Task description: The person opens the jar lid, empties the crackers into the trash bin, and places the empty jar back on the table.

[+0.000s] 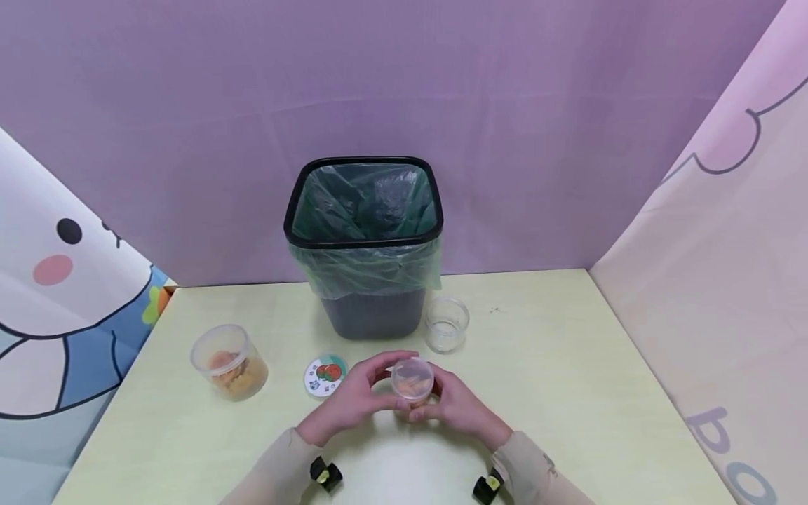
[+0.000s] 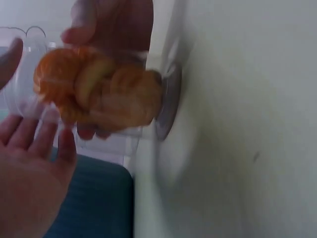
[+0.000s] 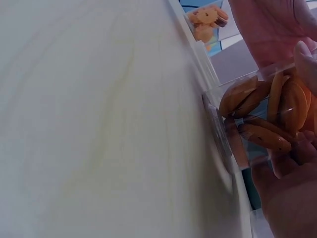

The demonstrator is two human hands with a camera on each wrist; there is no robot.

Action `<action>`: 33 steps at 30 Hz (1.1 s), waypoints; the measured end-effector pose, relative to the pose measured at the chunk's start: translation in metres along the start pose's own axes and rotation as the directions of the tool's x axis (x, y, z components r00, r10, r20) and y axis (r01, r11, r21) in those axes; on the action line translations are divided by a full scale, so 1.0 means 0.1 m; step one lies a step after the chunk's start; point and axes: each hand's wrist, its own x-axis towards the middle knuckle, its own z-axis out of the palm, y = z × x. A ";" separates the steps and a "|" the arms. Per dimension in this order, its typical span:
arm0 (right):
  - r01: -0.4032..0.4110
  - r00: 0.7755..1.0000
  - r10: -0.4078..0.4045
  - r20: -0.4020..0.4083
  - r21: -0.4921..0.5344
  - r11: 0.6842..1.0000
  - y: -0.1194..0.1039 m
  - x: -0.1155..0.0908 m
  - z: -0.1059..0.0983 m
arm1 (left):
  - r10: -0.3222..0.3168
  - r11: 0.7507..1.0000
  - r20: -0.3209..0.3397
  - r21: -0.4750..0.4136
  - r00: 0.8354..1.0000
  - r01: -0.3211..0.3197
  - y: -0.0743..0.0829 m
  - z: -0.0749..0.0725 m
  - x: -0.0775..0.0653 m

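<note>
A small clear plastic jar (image 1: 413, 379) of orange-brown biscuits (image 2: 94, 87) is between my two hands, at the near middle of the table. My left hand (image 1: 361, 393) holds its left side, thumb in front and fingers behind. Opposite, my right hand (image 1: 456, 405) grips the right side with its thumb and curled fingers. The biscuits (image 3: 265, 111) show through the wall in the right wrist view. The jar's base is at or just above the tabletop; I cannot tell if it touches. A round lid (image 1: 325, 376) with a tomato picture lies beside my left hand.
Behind my hands stands a dark bin (image 1: 372, 312) with a green liner. A clear jar (image 1: 447, 325) is at its right front. Further left, a larger translucent tub (image 1: 230, 361) contains light brown food pieces. Purple cloth (image 1: 536, 140) hangs behind the table (image 1: 587, 379).
</note>
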 end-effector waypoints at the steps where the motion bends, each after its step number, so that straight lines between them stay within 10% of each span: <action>1: 0.000 1.000 0.000 0.002 0.004 1.000 0.00 0.00 0.00 | 0.006 1.000 0.034 -0.009 0.999 -0.006 -0.01 -0.02 0.02; 10: 0.004 1.000 -0.005 0.020 0.020 1.000 0.00 0.03 0.03 | 0.020 0.996 0.180 -0.087 0.983 -0.005 -0.05 -0.11 0.08; 33: 0.015 1.000 -0.015 0.003 0.024 1.000 0.02 0.00 0.01 | -0.032 0.997 -0.142 -0.068 0.989 0.022 0.02 0.21 -0.07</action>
